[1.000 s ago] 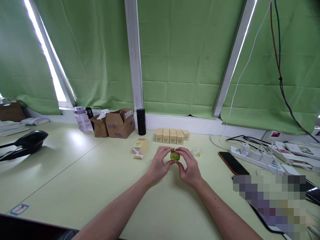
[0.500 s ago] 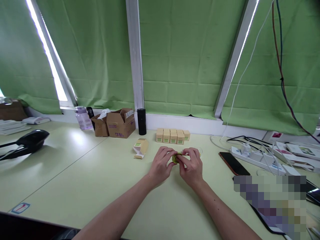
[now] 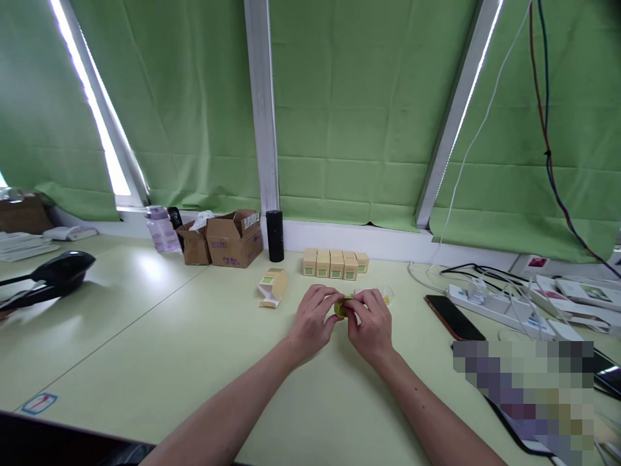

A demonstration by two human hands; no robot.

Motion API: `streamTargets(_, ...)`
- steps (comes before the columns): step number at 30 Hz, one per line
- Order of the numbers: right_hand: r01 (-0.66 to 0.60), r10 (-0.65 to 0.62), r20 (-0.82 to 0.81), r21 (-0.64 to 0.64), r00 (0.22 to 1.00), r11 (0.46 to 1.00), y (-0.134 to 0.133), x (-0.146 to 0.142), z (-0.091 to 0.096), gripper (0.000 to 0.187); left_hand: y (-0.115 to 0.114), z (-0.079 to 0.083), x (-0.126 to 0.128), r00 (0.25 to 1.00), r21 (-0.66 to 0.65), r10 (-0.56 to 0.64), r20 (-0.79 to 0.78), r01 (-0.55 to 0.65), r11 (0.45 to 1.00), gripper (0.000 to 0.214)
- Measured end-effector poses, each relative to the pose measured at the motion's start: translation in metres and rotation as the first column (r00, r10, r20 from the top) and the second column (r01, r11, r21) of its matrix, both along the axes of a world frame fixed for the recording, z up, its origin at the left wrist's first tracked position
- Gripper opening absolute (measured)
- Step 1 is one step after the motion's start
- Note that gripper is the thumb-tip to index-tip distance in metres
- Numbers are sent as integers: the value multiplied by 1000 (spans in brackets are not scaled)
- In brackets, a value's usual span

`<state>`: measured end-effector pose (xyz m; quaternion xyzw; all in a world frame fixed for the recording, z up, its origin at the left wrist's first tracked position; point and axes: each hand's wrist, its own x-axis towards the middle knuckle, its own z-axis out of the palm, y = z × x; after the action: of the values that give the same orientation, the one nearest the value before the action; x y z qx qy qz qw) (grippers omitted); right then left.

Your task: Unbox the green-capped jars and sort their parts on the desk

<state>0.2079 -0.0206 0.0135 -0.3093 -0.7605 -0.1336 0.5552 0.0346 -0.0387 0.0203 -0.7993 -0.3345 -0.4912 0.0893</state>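
Above the table, a small round yellow-green object (image 3: 340,309) is held between both hands; its exact kind is hidden by the fingers. My left hand (image 3: 313,323) pinches its left side with thumb and fingertips. On the opposite side, my right hand (image 3: 371,327) is closed with thumb and fingers on it. Just behind the right hand lies a clear round plastic piece (image 3: 386,296) with some yellow in it. To the left of my hands, an opened small cardboard box (image 3: 274,287) lies on its side. Several closed small tan boxes (image 3: 330,265) stand in a row farther back.
A black cylinder (image 3: 275,237), a brown carton (image 3: 235,243) and a purple bottle (image 3: 162,230) stand along the back. A black device (image 3: 68,266) is at far left. On the right lie a phone (image 3: 453,317), a power strip (image 3: 502,310) and tangled cables.
My right hand has shifted very slightly, showing more of the clear plastic piece behind it. Both hands stay on the yellow-green object. Something pinkish now shows at the far left edge.
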Motion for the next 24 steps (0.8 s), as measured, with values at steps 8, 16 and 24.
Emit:
streamTargets(8,12,-12,35,9,999,1000,1,0,0,20,0,0,0,1000,0,18,9,-18,1000,39)
streamTargets(16,39,-42,90,32,995,999,-1,0,1,19,1,-2,-1,999,-7,49,12,-49,999,40)
streamTargets(24,36,-39,101,36,994,999,1,0,-2,20,2,-2,-1,998,-10,55,20,-55,998,42)
